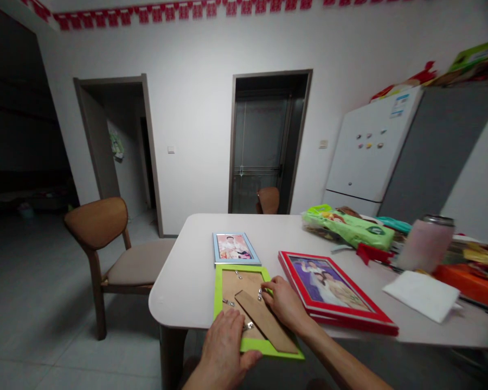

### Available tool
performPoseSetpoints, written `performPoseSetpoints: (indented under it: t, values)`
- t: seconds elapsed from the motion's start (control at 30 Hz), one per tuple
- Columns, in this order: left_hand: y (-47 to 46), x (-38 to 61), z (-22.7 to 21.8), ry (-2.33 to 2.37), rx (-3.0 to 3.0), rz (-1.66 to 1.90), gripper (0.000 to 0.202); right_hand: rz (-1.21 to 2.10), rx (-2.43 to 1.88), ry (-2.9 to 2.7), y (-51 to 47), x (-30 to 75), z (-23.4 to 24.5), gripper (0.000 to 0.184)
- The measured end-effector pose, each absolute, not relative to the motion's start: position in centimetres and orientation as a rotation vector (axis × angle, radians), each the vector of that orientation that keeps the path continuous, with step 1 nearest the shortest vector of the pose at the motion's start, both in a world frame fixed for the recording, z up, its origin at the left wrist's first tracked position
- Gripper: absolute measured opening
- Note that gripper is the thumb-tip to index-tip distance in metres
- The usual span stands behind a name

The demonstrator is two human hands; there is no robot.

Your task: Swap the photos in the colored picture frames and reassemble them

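A lime-green picture frame (218, 295) lies back side up at the near table edge, its lower part over the edge. Its brown backing board (231, 281) has small metal clips (229, 303) and a slanted stand leg (264, 319). My left hand (223, 341) rests on the lower left of the frame, fingers stretched flat near a clip and the thumb apart along the bottom border. At the right border, my right hand (284, 300) has its fingers bent against the frame beside another clip (260, 294). Its fingertips are partly hidden.
Beyond the green frame lies a light-blue picture frame (217, 249). Stacked red picture frames (341, 319) sit to the right. Farther right are a green packet (350, 227), a pink tumbler (427, 244) and white tissue (423, 292). A wooden chair (101, 227) stands left of the table (183, 281).
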State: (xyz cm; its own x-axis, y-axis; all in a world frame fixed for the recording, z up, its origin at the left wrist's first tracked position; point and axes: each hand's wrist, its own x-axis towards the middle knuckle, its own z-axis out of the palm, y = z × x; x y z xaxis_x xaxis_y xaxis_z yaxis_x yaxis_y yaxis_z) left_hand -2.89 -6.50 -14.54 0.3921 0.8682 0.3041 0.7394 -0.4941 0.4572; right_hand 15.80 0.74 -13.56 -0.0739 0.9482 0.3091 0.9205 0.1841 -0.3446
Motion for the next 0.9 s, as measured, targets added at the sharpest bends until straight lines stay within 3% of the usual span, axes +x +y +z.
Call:
performPoseSetpoints:
  t: [0.23,0.4,0.53,0.77,0.9]
  values:
    - [-6.6,-4.4,-14.2,1.449,2.486,0.676,0.064,0.071,-1.612,-2.026,-1.1,14.7,-12.5,0.031]
    - [-6.2,-4.7,-15.1,1.437,2.465,0.721,0.064,0.340,-1.344,-2.252,-3.3,12.2,-12.1,0.020]
    - [-6.2,-4.8,-15.3,1.423,2.438,0.756,0.065,0.347,-1.327,-2.276,-3.7,11.4,-12.2,0.014]
    - [-7.0,-5.1,-15.1,1.373,2.404,0.878,0.036,0.331,-1.355,-2.221,-1.9,10.2,-11.9,0.024]
    - [-6.8,-5.0,-15.1,1.362,2.390,0.902,0.038,0.237,-1.449,-2.192,-0.2,8.2,-12.3,0.021]
